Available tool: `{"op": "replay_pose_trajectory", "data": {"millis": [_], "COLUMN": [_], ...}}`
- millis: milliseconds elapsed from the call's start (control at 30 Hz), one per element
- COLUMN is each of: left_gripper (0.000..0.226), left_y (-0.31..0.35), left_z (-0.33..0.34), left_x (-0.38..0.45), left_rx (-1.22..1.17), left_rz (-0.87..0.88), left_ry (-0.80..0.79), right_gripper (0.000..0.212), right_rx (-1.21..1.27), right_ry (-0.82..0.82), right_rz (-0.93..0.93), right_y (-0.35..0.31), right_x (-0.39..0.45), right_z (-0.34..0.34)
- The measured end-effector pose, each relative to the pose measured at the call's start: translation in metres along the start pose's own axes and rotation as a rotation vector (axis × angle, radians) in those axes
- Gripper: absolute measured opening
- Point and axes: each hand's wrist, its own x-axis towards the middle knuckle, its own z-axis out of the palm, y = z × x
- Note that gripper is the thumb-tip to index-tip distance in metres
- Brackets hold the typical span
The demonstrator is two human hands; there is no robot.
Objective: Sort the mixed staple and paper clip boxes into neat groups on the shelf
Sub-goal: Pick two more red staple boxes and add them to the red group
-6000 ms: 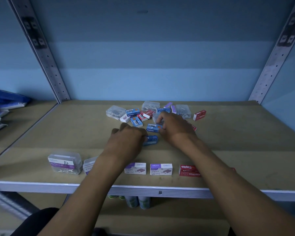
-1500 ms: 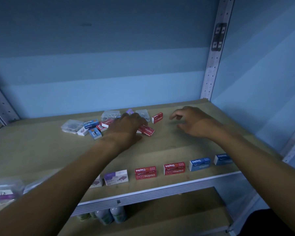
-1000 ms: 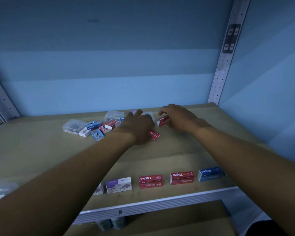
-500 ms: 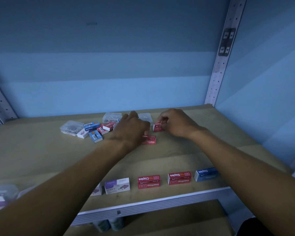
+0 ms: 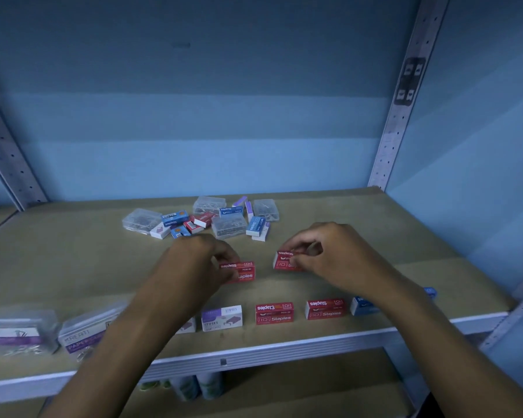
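Nearest, along the wooden shelf [image 5: 73, 267] front edge: clear plastic paper clip boxes [image 5: 18, 331] at 8 o'clock, a white-and-purple staples box [image 5: 221, 317], two red cardboard staples boxes [image 5: 299, 311], then a blue box [image 5: 363, 306] at 4. Mid-shelf, the left hand [image 5: 194, 260] pinches one red Staples box [image 5: 240, 271], and the right hand [image 5: 326, 251] pinches another red box [image 5: 284, 260] just beside it. At 12, the unsorted pile [image 5: 212, 220] sits by the back wall.

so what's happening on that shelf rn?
A person is sorting stationery boxes. Each hand holds one red staples box: the left hand grips one, the right hand pinches another, both between the mixed pile at the back and the sorted front row. That row already holds two red staples boxes, so these probably join them.
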Motion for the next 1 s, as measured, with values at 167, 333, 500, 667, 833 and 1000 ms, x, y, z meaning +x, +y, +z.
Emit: {"op": "replay_pose_trajectory", "data": {"millis": [167,333,500,667,833,1000], "left_gripper": [0.018,0.014,0.020,0.030,0.023,0.013], "left_y": [-0.005,-0.015,-0.017,-0.019,-0.017,-0.011], "left_z": [0.011,0.014,0.016,0.013,0.013,0.015], "left_x": [-0.006,-0.008,-0.009,-0.011,-0.013,-0.012], "left_rx": [0.019,0.015,0.007,0.026,0.062,0.043], "left_rz": [-0.010,-0.004,0.028,0.040,0.034,0.029], "left_ry": [-0.030,0.004,0.019,0.037,0.018,0.039], "right_gripper": [0.021,0.021,0.022,0.022,0.019,0.015], "right_rx": [-0.080,-0.108,-0.107,-0.038,-0.037,-0.045], "right_ry": [-0.052,-0.112,-0.153,-0.090,-0.143,-0.132], "right_rz": [-0.014,-0.026,-0.015,0.031,0.010,0.002], "right_y": [-0.004,-0.002,0.000,0.006,0.005,0.006], "right_x": [-0.008,-0.008,-0.006,-0.006,-0.008,-0.010], "right_z": [0.003,0.008,0.010,-0.001,0.006,0.005]}}
